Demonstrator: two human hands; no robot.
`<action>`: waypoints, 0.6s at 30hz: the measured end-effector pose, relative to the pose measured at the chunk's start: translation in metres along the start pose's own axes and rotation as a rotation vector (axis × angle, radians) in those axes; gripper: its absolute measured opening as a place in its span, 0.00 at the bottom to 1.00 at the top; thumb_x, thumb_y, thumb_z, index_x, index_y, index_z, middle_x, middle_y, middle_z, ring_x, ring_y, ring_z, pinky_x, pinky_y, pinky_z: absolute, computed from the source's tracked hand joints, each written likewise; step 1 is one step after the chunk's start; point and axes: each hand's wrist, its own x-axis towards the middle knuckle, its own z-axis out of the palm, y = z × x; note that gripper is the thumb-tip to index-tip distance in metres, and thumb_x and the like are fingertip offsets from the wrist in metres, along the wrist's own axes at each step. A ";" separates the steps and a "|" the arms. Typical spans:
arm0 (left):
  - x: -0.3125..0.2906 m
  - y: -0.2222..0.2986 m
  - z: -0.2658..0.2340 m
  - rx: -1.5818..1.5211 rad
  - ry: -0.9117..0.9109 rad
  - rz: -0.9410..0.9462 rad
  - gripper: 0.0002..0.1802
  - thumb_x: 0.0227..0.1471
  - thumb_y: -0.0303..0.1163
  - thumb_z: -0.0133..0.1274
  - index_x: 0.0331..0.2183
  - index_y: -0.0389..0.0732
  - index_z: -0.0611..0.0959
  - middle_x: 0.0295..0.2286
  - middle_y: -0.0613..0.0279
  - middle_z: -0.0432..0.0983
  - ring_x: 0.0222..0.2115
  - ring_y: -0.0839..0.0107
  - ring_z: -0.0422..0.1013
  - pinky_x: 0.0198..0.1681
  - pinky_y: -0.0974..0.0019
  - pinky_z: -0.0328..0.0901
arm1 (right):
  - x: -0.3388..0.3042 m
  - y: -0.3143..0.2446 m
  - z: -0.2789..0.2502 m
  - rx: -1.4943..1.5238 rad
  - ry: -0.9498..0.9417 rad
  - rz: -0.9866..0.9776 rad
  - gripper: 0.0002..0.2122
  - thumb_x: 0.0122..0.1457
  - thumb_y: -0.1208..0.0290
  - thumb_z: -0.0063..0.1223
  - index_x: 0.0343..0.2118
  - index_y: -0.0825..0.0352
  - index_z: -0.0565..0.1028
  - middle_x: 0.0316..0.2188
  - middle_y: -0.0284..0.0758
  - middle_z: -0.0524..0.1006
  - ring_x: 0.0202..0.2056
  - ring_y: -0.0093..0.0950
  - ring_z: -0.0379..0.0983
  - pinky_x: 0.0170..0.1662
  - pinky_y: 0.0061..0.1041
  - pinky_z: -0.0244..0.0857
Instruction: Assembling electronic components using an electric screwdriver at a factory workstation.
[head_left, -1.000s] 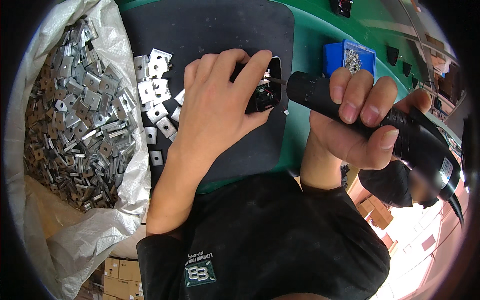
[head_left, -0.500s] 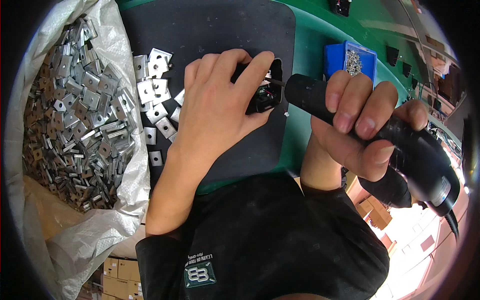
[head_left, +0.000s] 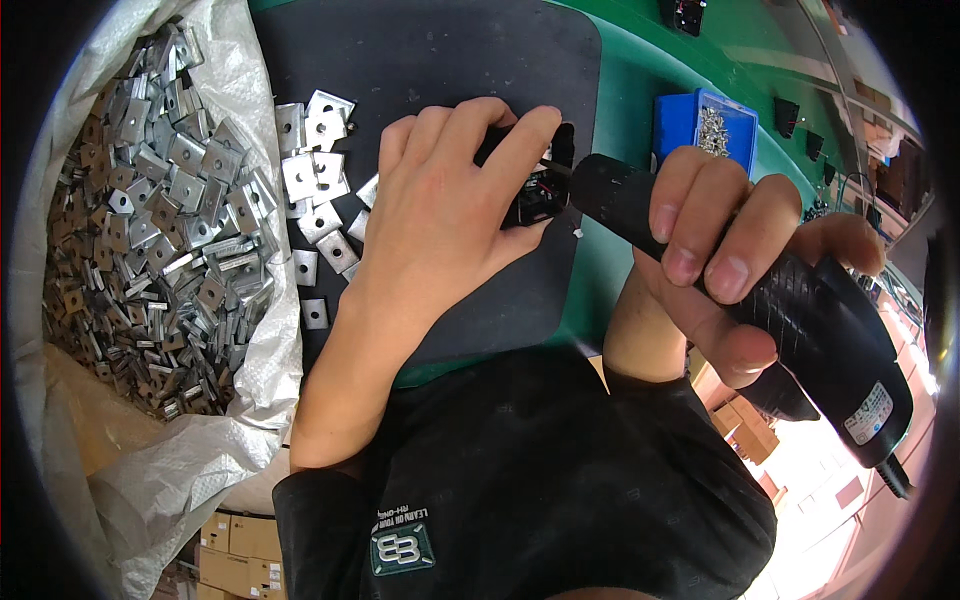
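My left hand (head_left: 450, 190) is wrapped over a black plastic housing (head_left: 540, 205) on the dark mat, its thumb and fingers pressing the sides. Small electronic parts and a bit of red show inside the housing's open end; the rest is covered by the hand. In my right hand (head_left: 715, 240) is a black corded electric screwdriver (head_left: 825, 320), fingers curled round its barrel. The driver's nose points left into the housing's open side, and its bit is mostly hidden there. Loose square metal plates (head_left: 325, 175) with centre holes lie left of my left hand.
A white woven sack (head_left: 265, 390) full of similar metal plates (head_left: 165, 250) stands at the left. Beyond my right hand sits a blue bin (head_left: 678, 125) of small screws (head_left: 713, 130). The black mat (head_left: 430, 50) covers part of the green table (head_left: 625, 60). Black parts (head_left: 785, 115) lie at far right.
The screwdriver's nose has come closer to the housing, and less of its bit shows. Its rear end has swung lower. My left hand keeps its hold, shifted slightly right in the picture.
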 end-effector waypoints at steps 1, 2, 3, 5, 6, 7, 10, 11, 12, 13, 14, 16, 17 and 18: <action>0.000 0.000 -0.001 0.000 -0.002 -0.001 0.38 0.30 0.33 0.69 0.49 0.49 0.76 0.39 0.63 0.70 0.40 0.61 0.67 0.46 0.57 0.57 | -0.001 0.000 0.002 0.004 0.026 -0.001 0.35 0.57 0.58 0.62 0.65 0.50 0.56 0.35 0.28 0.73 0.29 0.23 0.70 0.35 0.26 0.60; 0.000 0.000 -0.002 0.001 -0.001 -0.004 0.38 0.30 0.33 0.69 0.49 0.49 0.76 0.39 0.63 0.70 0.40 0.61 0.67 0.46 0.57 0.57 | -0.001 0.000 0.003 0.007 0.052 -0.002 0.33 0.57 0.59 0.62 0.63 0.50 0.57 0.35 0.28 0.73 0.29 0.22 0.70 0.35 0.26 0.60; 0.000 0.000 -0.002 0.004 -0.003 -0.007 0.38 0.31 0.33 0.69 0.49 0.49 0.75 0.39 0.63 0.70 0.40 0.61 0.67 0.46 0.57 0.57 | 0.000 -0.001 0.004 0.010 0.051 -0.001 0.33 0.57 0.59 0.62 0.63 0.50 0.57 0.35 0.28 0.73 0.29 0.22 0.70 0.35 0.26 0.60; 0.000 0.000 -0.002 0.002 -0.006 -0.009 0.38 0.31 0.33 0.69 0.49 0.49 0.75 0.39 0.63 0.70 0.40 0.61 0.67 0.46 0.57 0.57 | 0.001 -0.003 0.004 0.006 0.049 0.047 0.31 0.56 0.59 0.63 0.61 0.50 0.60 0.34 0.27 0.73 0.29 0.22 0.70 0.36 0.26 0.59; 0.000 0.000 -0.002 -0.001 -0.008 -0.010 0.38 0.31 0.33 0.69 0.49 0.49 0.75 0.39 0.63 0.70 0.40 0.61 0.67 0.46 0.57 0.57 | 0.001 -0.004 0.004 0.006 0.049 0.048 0.31 0.56 0.59 0.63 0.61 0.50 0.60 0.34 0.27 0.73 0.29 0.22 0.70 0.36 0.26 0.59; 0.000 0.000 -0.002 -0.004 -0.010 -0.011 0.38 0.31 0.33 0.69 0.49 0.49 0.75 0.39 0.63 0.70 0.40 0.61 0.67 0.46 0.57 0.57 | 0.001 -0.005 0.003 -0.004 0.035 0.055 0.31 0.56 0.59 0.64 0.61 0.50 0.60 0.34 0.27 0.73 0.29 0.22 0.69 0.36 0.26 0.59; -0.001 -0.001 -0.002 0.003 -0.008 -0.008 0.38 0.31 0.33 0.69 0.49 0.49 0.75 0.39 0.63 0.70 0.40 0.62 0.67 0.46 0.58 0.57 | 0.001 -0.006 0.002 -0.015 0.021 0.069 0.32 0.56 0.59 0.64 0.61 0.50 0.60 0.33 0.27 0.73 0.29 0.22 0.69 0.36 0.26 0.59; -0.001 -0.001 -0.002 0.005 -0.007 -0.012 0.38 0.31 0.33 0.69 0.49 0.49 0.75 0.39 0.63 0.70 0.40 0.62 0.67 0.46 0.58 0.57 | 0.000 -0.006 0.002 -0.015 0.022 0.075 0.32 0.55 0.60 0.65 0.61 0.50 0.60 0.33 0.27 0.72 0.29 0.22 0.69 0.36 0.27 0.59; -0.002 -0.002 -0.002 0.008 -0.004 -0.013 0.38 0.31 0.33 0.69 0.49 0.49 0.75 0.39 0.63 0.70 0.40 0.62 0.67 0.46 0.58 0.57 | 0.001 -0.007 0.000 -0.011 0.021 0.075 0.32 0.55 0.60 0.65 0.61 0.50 0.60 0.33 0.27 0.72 0.29 0.22 0.69 0.36 0.27 0.59; -0.001 -0.001 -0.002 0.005 -0.002 -0.009 0.38 0.31 0.34 0.69 0.49 0.49 0.75 0.39 0.63 0.70 0.40 0.62 0.67 0.46 0.58 0.57 | 0.004 -0.011 -0.003 -0.046 -0.012 0.108 0.32 0.55 0.62 0.65 0.61 0.50 0.60 0.33 0.27 0.72 0.29 0.23 0.69 0.37 0.27 0.59; -0.001 -0.001 -0.001 0.002 -0.002 -0.008 0.38 0.31 0.34 0.69 0.49 0.49 0.75 0.39 0.63 0.70 0.40 0.62 0.67 0.46 0.58 0.57 | 0.007 -0.014 -0.004 -0.080 -0.045 0.140 0.32 0.54 0.63 0.65 0.60 0.50 0.61 0.34 0.26 0.72 0.29 0.23 0.69 0.38 0.28 0.59; 0.000 -0.001 -0.001 -0.008 -0.002 -0.007 0.38 0.31 0.34 0.69 0.49 0.49 0.76 0.39 0.63 0.70 0.39 0.62 0.67 0.46 0.58 0.57 | 0.010 -0.019 0.014 -0.129 0.094 0.160 0.31 0.53 0.65 0.65 0.59 0.51 0.62 0.34 0.26 0.72 0.29 0.23 0.69 0.39 0.29 0.58; -0.001 -0.001 -0.001 -0.004 -0.001 -0.011 0.38 0.31 0.34 0.69 0.49 0.49 0.76 0.39 0.63 0.70 0.39 0.62 0.67 0.46 0.58 0.57 | 0.011 -0.020 0.020 -0.175 0.233 0.178 0.31 0.52 0.67 0.65 0.58 0.51 0.63 0.35 0.26 0.71 0.30 0.23 0.69 0.40 0.29 0.58; -0.001 -0.001 -0.001 -0.001 0.000 -0.015 0.38 0.31 0.34 0.69 0.49 0.49 0.75 0.39 0.63 0.70 0.39 0.62 0.67 0.46 0.58 0.57 | 0.010 -0.019 0.021 -0.170 0.231 0.179 0.31 0.52 0.67 0.65 0.58 0.51 0.63 0.35 0.26 0.71 0.30 0.23 0.69 0.40 0.29 0.58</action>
